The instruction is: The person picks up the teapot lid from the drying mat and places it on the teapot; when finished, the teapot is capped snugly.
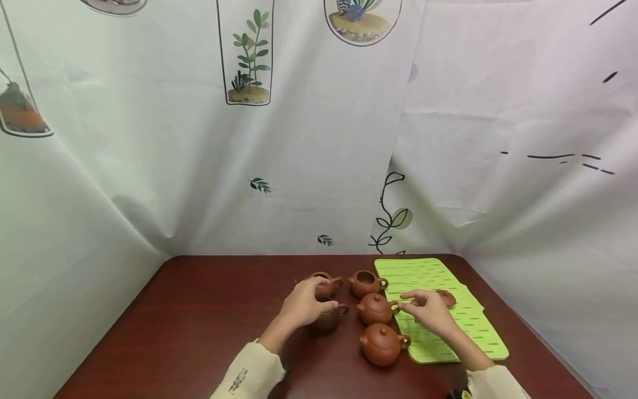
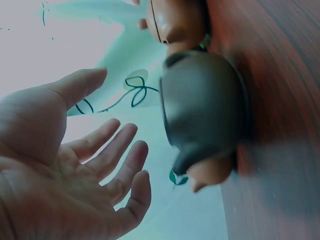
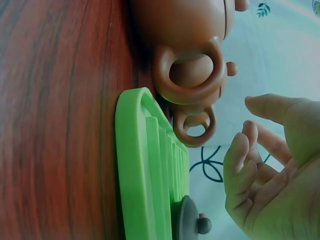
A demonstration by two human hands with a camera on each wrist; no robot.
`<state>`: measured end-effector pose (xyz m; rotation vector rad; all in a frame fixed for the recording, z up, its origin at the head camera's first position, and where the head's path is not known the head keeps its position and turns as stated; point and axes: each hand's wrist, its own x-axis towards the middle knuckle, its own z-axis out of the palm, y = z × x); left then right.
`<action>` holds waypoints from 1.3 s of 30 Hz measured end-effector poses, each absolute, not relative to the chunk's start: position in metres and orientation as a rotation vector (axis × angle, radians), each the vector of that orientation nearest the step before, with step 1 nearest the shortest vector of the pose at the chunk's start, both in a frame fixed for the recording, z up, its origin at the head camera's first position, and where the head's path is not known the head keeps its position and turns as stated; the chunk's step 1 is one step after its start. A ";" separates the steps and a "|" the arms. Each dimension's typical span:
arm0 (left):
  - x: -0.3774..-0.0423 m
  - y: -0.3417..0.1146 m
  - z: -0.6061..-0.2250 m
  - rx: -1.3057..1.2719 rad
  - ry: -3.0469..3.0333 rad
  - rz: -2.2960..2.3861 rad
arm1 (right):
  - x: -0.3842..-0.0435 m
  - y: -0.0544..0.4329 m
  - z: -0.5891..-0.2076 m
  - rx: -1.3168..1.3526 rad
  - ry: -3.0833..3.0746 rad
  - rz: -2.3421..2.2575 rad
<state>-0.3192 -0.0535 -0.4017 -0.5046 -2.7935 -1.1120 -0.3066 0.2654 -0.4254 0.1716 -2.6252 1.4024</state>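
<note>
My left hand [image 1: 305, 303] hovers by a dark brown lidless teapot [image 1: 326, 321], its thumb and fingers spread and holding nothing. In the left wrist view a gap shows between that hand [image 2: 80, 155] and the dark teapot [image 2: 205, 100]. Behind it stands a reddish-brown teapot [image 1: 326, 287], partly covered by the hand. Over the green mat [image 1: 478, 332], my right hand [image 1: 431, 311] holds nothing, with loosely bent fingers near the handle of a lidded teapot [image 1: 376, 309]. A dark lid [image 3: 189, 220] lies on the mat in the right wrist view.
Another lidded teapot [image 1: 381, 346] stands nearest the front, and a lidless one [image 1: 365, 283] stands at the back. A reddish-brown lid [image 1: 447, 298] lies on the mat beyond my right hand. A printed white cloth [image 1: 309, 166] hangs behind the dark red table [image 1: 199, 316].
</note>
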 end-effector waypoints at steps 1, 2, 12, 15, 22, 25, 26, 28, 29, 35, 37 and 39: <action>-0.319 -0.057 -0.404 -0.508 -2.793 -1.118 | -0.306 0.267 -0.425 0.173 -2.624 1.406; -0.319 -0.060 -0.405 -0.515 -2.792 -1.125 | -0.305 0.268 -0.425 0.178 -2.622 1.405; -0.327 -0.078 -0.424 -0.627 -2.794 -1.246 | -0.302 0.291 -0.429 0.136 -2.611 1.434; -0.329 -0.080 -0.429 -0.637 -2.793 -1.238 | -0.302 0.296 -0.431 0.097 -2.629 1.427; -0.332 -0.080 -0.437 -0.607 -2.839 -1.201 | -0.301 0.308 -0.435 0.019 -2.684 1.307; -0.333 -0.080 -0.437 -0.608 -2.845 -1.202 | -0.301 0.311 -0.436 0.002 -2.698 1.289; -0.333 -0.080 -0.437 -0.603 -2.848 -1.206 | -0.301 0.312 -0.436 0.004 -2.700 1.286; -0.334 -0.081 -0.437 -0.589 -2.853 -1.214 | -0.301 0.314 -0.436 0.013 -2.701 1.271; -0.334 -0.082 -0.436 -0.582 -2.855 -1.216 | -0.302 0.315 -0.436 0.013 -2.703 1.262; -0.333 -0.081 -0.436 -0.539 -2.879 -1.190 | -0.300 0.322 -0.441 -0.051 -2.748 1.212; -0.332 -0.080 -0.436 -0.506 -2.894 -1.168 | -0.299 0.325 -0.442 -0.062 -2.761 1.207; -0.330 -0.079 -0.435 -0.467 -2.907 -1.143 | -0.298 0.327 -0.442 -0.062 -2.772 1.207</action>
